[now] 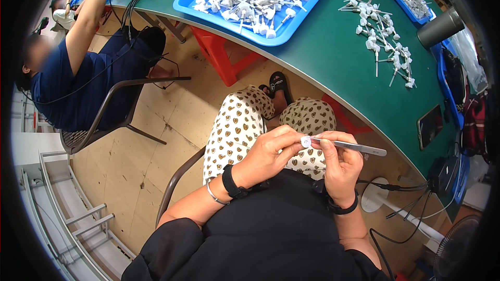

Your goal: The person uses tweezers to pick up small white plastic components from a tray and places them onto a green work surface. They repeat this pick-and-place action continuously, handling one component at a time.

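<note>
Above my lap, my left hand (266,155) is closed, thumb and forefinger pinching a small white round plastic piece (305,141). My right hand (341,169) grips metal tweezers (362,148) between thumb and fingers, with their blunt end pointing out to the right. The tweezers' tips reach toward the white piece; my fingers hide whether they touch it. On the green table (333,73) stands a blue tray (182,5), heaped with white plastic pieces with thin stems. More such stemmed pieces (372,46) lie loose on the table to its right.
A dark grey cylinder (440,27), a phone (429,126) and another blue tray (424,16) are along the table's right side. A red stool (219,54) stands under the table. At left a seated co-worker (62,83) reaches toward the table. Cables (403,190) hang at lower right.
</note>
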`<state>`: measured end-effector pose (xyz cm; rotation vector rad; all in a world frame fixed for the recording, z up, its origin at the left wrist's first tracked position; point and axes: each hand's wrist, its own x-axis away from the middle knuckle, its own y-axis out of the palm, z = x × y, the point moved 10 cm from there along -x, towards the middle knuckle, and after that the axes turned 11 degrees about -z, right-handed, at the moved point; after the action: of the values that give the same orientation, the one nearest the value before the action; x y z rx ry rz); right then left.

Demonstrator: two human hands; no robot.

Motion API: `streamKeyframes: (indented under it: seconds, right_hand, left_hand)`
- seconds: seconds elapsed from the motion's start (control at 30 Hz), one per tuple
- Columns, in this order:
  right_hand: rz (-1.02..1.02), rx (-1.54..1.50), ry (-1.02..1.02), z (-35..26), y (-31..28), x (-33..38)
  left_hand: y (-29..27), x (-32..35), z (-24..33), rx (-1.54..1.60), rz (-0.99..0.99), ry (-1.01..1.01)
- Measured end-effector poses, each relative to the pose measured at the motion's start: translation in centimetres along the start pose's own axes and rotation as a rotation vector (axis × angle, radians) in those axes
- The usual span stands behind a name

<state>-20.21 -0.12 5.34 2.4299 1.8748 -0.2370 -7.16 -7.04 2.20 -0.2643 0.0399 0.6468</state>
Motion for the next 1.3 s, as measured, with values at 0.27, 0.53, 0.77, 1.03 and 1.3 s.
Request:
streamKeyframes:
  seconds: [0.27, 0.53, 0.77, 1.03, 1.3]
  right_hand:
    - [-0.007, 0.008, 0.01, -0.1, 0.0, 0.0]
    - [0.01, 0.0, 0.028, 0.1, -0.1, 0.1]
    - [-0.046, 0.143, 0.018, -0.4, 0.1, -0.2]
    - [-0.127, 0.145, 0.133, -0.1, 0.2, -0.4]
    - [0.002, 0.072, -0.04, -1.4, -0.1, 0.3]
  left_hand:
    - [0.1, 0.1, -0.1, -0.014, 0.002, -0.006]
    - [0.1, 0.1, -0.1, -0.027, 0.001, 0.006]
    - [0.0, 0.1, 0.4, -0.086, 0.02, 0.049]
    - [0.1, 0.2, 0.8, -0.114, 0.01, 0.112]
    - [0.2, 0.1, -0.2, 0.082, 0.002, 0.018]
